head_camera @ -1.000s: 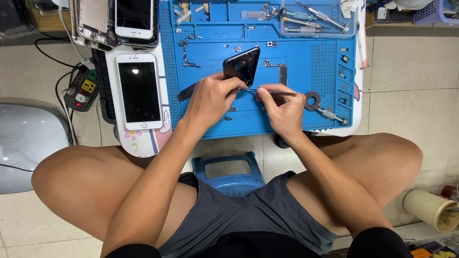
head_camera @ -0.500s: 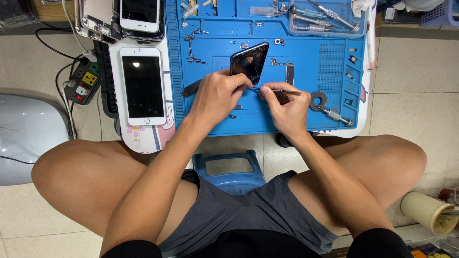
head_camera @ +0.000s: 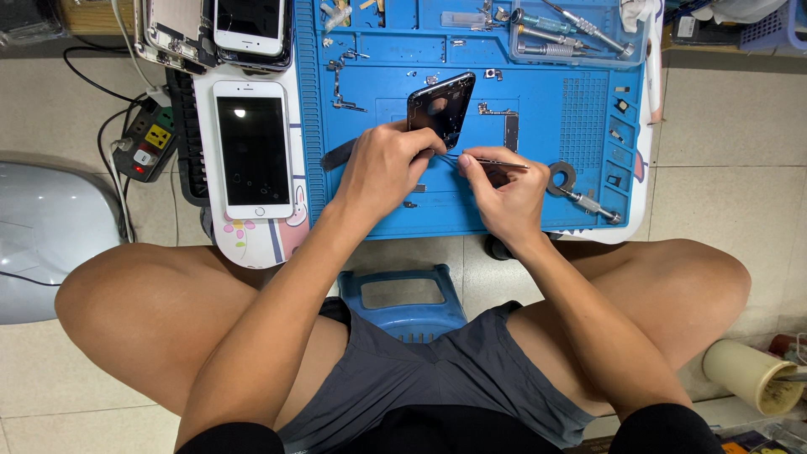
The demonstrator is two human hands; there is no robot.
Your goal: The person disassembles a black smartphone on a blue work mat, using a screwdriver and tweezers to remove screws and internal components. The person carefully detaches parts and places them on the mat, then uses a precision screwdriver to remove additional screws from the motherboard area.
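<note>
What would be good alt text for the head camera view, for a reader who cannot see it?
Seen from above, a seated person's left hand steadies an opened dark phone housing on a blue repair mat, while the right hand holds thin tweezers at its lower edge. A white phone lies at the left.

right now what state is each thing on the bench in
left hand: gripping the dark phone shell
dark phone shell: opened, insides showing, tilted up off the blue mat
right hand: pinching thin tweezers
tweezers: held level, tip at the shell's lower edge
white phone: face up, screen dark, lying flat
power strip: red switch light on
screwdriver: lying loose on the mat
</note>
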